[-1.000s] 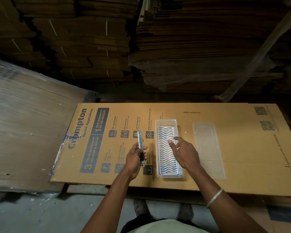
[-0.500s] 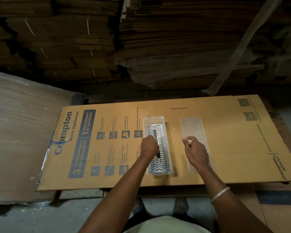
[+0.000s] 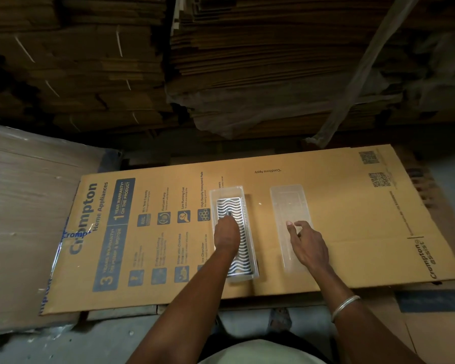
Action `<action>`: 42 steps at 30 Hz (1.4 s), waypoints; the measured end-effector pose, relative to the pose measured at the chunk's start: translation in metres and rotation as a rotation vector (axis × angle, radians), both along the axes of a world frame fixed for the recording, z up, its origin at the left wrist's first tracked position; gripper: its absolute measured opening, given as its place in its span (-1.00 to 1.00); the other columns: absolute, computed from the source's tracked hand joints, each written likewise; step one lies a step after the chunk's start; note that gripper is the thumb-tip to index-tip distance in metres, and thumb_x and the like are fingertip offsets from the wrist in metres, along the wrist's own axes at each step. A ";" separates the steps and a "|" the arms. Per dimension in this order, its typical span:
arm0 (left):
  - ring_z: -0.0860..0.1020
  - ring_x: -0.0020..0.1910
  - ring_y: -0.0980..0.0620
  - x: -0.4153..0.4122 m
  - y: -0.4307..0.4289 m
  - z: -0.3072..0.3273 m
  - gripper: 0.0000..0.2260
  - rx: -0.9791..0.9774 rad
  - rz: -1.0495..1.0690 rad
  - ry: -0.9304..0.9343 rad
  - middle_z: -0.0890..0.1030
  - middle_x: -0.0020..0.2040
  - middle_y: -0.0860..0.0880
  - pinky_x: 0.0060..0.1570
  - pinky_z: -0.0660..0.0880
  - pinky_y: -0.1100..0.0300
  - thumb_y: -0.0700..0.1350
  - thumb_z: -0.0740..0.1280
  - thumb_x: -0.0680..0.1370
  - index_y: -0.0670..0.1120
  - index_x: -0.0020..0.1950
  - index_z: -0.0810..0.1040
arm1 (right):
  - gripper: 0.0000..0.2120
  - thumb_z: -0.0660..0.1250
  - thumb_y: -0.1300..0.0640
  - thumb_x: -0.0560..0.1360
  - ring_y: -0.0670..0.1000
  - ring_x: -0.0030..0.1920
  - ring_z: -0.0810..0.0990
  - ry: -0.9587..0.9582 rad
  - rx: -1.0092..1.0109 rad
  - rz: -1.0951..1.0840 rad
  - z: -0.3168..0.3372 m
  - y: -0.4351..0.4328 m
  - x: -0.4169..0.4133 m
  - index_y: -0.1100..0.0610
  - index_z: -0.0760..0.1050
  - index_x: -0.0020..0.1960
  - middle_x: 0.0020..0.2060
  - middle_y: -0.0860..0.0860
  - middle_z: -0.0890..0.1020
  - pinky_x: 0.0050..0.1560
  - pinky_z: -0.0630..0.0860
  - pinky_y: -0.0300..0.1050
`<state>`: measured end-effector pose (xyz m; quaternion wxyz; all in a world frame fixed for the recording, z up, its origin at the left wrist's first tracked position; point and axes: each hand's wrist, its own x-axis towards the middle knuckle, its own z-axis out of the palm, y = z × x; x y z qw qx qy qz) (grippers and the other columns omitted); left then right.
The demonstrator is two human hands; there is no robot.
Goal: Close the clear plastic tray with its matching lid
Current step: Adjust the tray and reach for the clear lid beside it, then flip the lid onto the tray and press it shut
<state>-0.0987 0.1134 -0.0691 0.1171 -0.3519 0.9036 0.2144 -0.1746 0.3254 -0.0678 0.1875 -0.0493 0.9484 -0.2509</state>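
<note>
The flattened cardboard box (image 3: pixel 326 232) carries all the readable print: near its left end, large blue letters spell "Crompton" with "Home Appliances" beside it, next to blue panels reading "1 YEAR WARRANTY* ON THE PRODUCT" and "3 YEARS WARRANTY* ON PUMP & MOTOR". A row of small icons has captions of which "Low Running Cost", "High Density Honeycomb Pads" and "Ice Chamber" can be made out, the others being too blurred. Further right, "*Conditions Apply" is printed upside down, two QR codes (image 3: pixel 378 179) sit near the far right corner, and "Crompton assist" runs along the right edge.
</note>
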 end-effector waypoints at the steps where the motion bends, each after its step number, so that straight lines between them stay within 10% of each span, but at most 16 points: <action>1: 0.68 0.14 -0.10 0.000 0.000 -0.002 -0.78 -0.005 -0.005 0.000 0.67 0.15 -0.19 0.10 0.62 0.08 -0.35 0.34 0.58 -0.22 0.22 0.57 | -0.41 0.05 -0.36 0.59 0.11 -0.05 0.62 0.000 0.004 0.001 -0.001 0.000 -0.002 0.04 0.47 0.35 -0.18 -0.02 0.63 -0.17 0.44 -0.05; 11: 0.55 0.26 -0.05 0.008 0.000 -0.012 -0.77 -0.053 -0.066 -0.016 0.61 0.21 -0.14 0.18 0.52 0.15 -0.34 0.36 0.57 -0.19 0.22 0.56 | -0.20 0.29 -0.41 0.44 0.21 0.30 0.36 0.002 0.298 0.072 -0.012 -0.002 -0.011 0.08 0.32 0.48 0.31 0.18 0.39 0.16 0.46 0.08; 28: 0.60 0.14 -0.06 0.028 -0.017 0.014 -0.76 -0.134 -0.196 0.204 0.62 0.16 -0.03 -0.06 0.61 0.00 -0.19 0.38 0.58 -0.07 0.24 0.59 | 0.10 0.50 -0.40 0.21 0.26 0.26 0.31 -0.103 0.369 0.031 -0.002 -0.018 -0.008 0.00 0.03 0.52 0.30 0.25 0.29 0.07 0.56 0.20; 35: 0.55 -0.20 0.05 0.071 -0.053 0.005 -0.84 0.261 0.201 0.529 0.61 -0.04 0.03 -0.12 0.52 0.10 -0.06 0.44 0.57 -0.04 0.12 0.58 | 0.10 0.45 -0.44 0.26 0.27 0.29 0.30 -0.114 0.266 0.099 0.034 -0.049 0.017 -0.06 -0.01 0.58 0.32 0.25 0.28 0.06 0.49 0.15; 42: 0.65 -0.18 -0.01 0.110 -0.056 0.002 -0.83 0.759 0.362 0.278 0.69 -0.03 -0.06 -0.06 0.65 -0.03 0.02 0.26 0.66 -0.02 0.09 0.60 | 0.10 0.39 -0.49 0.27 0.24 0.30 0.29 -0.107 0.261 0.280 0.060 -0.110 0.054 -0.09 -0.08 0.58 0.33 0.23 0.24 0.05 0.51 0.11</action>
